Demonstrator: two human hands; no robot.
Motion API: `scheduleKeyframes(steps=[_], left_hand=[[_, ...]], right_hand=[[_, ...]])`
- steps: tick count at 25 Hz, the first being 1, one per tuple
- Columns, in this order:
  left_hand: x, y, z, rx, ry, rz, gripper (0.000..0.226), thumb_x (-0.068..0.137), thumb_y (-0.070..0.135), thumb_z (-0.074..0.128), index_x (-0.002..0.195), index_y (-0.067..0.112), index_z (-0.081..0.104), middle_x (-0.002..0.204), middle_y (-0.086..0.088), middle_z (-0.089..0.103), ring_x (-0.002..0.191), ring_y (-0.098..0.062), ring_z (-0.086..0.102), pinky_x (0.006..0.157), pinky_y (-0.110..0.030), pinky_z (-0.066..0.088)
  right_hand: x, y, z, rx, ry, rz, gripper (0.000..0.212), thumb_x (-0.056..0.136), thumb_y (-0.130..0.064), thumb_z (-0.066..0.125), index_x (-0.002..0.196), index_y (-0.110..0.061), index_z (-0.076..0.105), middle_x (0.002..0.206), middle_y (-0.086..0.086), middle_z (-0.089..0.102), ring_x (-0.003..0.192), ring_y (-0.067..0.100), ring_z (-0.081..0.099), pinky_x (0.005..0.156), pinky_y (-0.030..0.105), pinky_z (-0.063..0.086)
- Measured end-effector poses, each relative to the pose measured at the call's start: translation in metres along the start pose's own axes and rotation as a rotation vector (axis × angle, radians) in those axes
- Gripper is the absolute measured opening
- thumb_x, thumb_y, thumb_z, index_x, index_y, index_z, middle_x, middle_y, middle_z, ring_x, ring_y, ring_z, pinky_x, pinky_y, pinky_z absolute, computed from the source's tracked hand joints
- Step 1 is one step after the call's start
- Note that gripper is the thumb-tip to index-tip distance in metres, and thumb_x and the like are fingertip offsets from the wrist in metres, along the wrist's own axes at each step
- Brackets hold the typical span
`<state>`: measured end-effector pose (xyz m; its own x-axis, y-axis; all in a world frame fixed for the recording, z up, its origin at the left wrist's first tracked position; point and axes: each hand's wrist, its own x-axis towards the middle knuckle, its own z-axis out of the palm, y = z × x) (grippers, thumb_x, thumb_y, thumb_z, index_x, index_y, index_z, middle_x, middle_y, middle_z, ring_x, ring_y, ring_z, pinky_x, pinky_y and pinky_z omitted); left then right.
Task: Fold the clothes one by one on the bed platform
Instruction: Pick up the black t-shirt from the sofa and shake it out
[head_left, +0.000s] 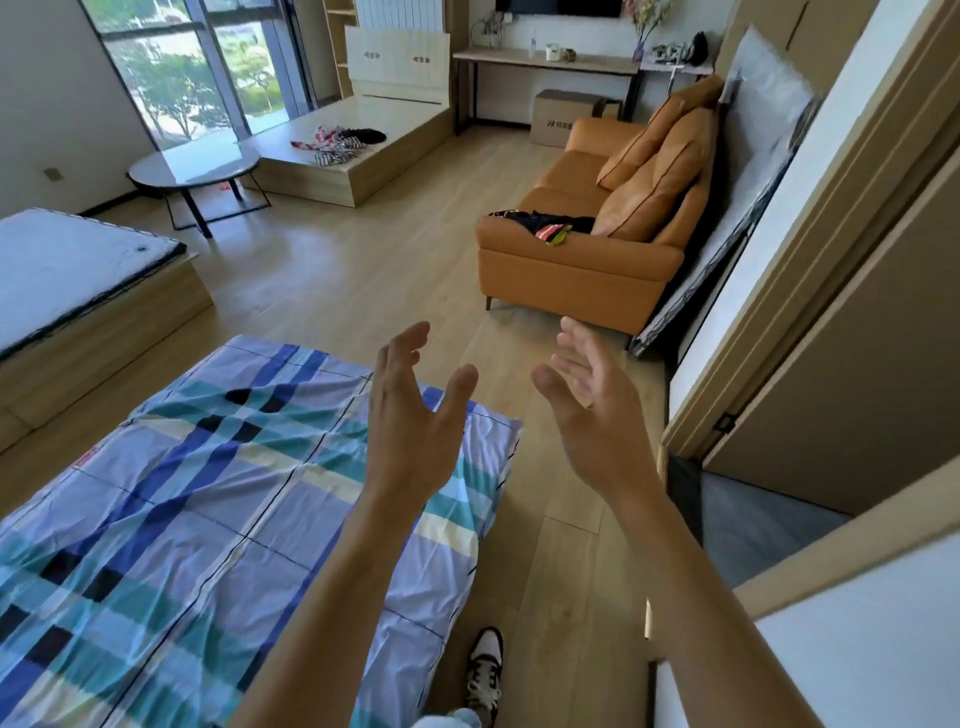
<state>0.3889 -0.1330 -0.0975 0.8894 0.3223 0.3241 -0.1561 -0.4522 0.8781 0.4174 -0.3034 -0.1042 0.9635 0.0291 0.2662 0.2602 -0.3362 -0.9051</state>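
Both hands raised in front of the chest, palms facing each other, empty. Left hand (410, 415) fingers spread and slightly curled; right hand (587, 410) likewise spread, gripping nothing.

Task's things: a small heap of clothes (340, 143) (striped, pink-patterned and black pieces, individual garments too small to tell) on the near part of the wooden bed platform (363, 176) by the window (197, 67), far across the room. Nothing in that heap looks folded, so I judge the task not yet begun.

Key relation: the heap lies well ahead of the hands and somewhat to the left, across open floor (363, 270), past the round table (195, 166). The platform's long axis runs away from the camera toward its headboard. Left hand is marginally nearer by bearing, but neither is within reach; walking comes first.

Also noted: more dark and bright garments on the orange sofa (597, 260) to the right (not on the platform). A bed with a blue plaid sheet (182, 493) sits just below the left forearm.
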Motion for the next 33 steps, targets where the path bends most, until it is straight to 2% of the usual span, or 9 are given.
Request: scheduleKeyframes(steps=[3,8,13,15,19,25,29,33], left_hand=[[0.073,-0.017,0.047,-0.022,-0.059,0.002,0.057,0.091,0.041,0.064,0.142,0.021,0.049,0.142,0.008,0.051,0.127,-0.01,0.051,0.089,-0.007,0.033],[0.178,-0.022,0.125,-0.049,-0.142,-0.006,0.061,0.085,0.046,0.058,0.141,0.022,0.049,0.138,0.013,0.051,0.124,-0.008,0.051,0.1,-0.029,0.041],[0.267,-0.035,0.218,-0.057,-0.201,-0.023,0.058,0.085,0.046,0.058,0.138,0.024,0.05,0.135,0.013,0.053,0.125,-0.011,0.052,0.104,-0.039,0.044],[0.304,-0.043,0.257,-0.046,-0.201,-0.026,0.058,0.085,0.046,0.058,0.138,0.025,0.05,0.133,0.015,0.052,0.124,-0.01,0.052,0.104,-0.039,0.044],[0.388,-0.051,0.339,-0.038,-0.159,-0.023,0.061,0.085,0.047,0.057,0.141,0.023,0.049,0.131,0.015,0.053,0.122,-0.008,0.052,0.102,-0.035,0.044],[0.498,-0.046,0.414,0.004,-0.106,-0.046,0.058,0.089,0.046,0.059,0.141,0.023,0.05,0.128,0.016,0.053,0.121,-0.008,0.053,0.101,-0.037,0.046],[0.571,-0.069,0.461,0.036,-0.076,-0.106,0.054,0.092,0.044,0.061,0.141,0.024,0.05,0.133,0.008,0.057,0.124,-0.012,0.054,0.101,-0.04,0.047],[0.652,-0.108,0.516,0.014,-0.107,-0.18,0.047,0.097,0.039,0.061,0.141,0.025,0.049,0.131,0.009,0.057,0.12,-0.012,0.055,0.1,-0.042,0.049]], right_hand=[[0.074,0.03,-0.005,0.009,0.017,0.053,0.071,0.088,-0.057,0.059,0.151,-0.029,0.041,0.147,-0.007,0.052,0.129,0.005,0.055,0.105,0.026,0.043],[0.177,0.068,-0.026,0.017,0.074,0.131,0.068,0.089,-0.053,0.059,0.15,-0.029,0.042,0.146,-0.008,0.052,0.128,0.003,0.054,0.106,0.029,0.044],[0.282,0.123,-0.05,0.021,0.125,0.171,0.065,0.091,-0.05,0.062,0.15,-0.03,0.042,0.145,-0.009,0.053,0.127,0.001,0.055,0.105,0.03,0.046],[0.33,0.15,-0.06,0.018,0.119,0.171,0.065,0.092,-0.049,0.062,0.151,-0.03,0.041,0.145,-0.008,0.052,0.126,0.002,0.056,0.104,0.028,0.045],[0.438,0.197,-0.086,0.033,0.082,0.165,0.062,0.096,-0.042,0.063,0.152,-0.03,0.039,0.145,-0.007,0.051,0.127,0.004,0.055,0.092,0.013,0.041],[0.582,0.236,-0.109,0.064,0.016,0.173,0.06,0.096,-0.044,0.063,0.15,-0.033,0.04,0.144,-0.009,0.052,0.126,0.003,0.055,0.088,0.012,0.041],[0.672,0.272,-0.106,0.084,-0.035,0.201,0.059,0.096,-0.044,0.062,0.15,-0.034,0.04,0.144,-0.011,0.051,0.127,0.003,0.055,0.095,0.021,0.046],[0.764,0.314,-0.094,0.071,-0.093,0.234,0.061,0.095,-0.047,0.063,0.15,-0.034,0.04,0.144,-0.012,0.053,0.125,0.001,0.056,0.104,0.033,0.049]])
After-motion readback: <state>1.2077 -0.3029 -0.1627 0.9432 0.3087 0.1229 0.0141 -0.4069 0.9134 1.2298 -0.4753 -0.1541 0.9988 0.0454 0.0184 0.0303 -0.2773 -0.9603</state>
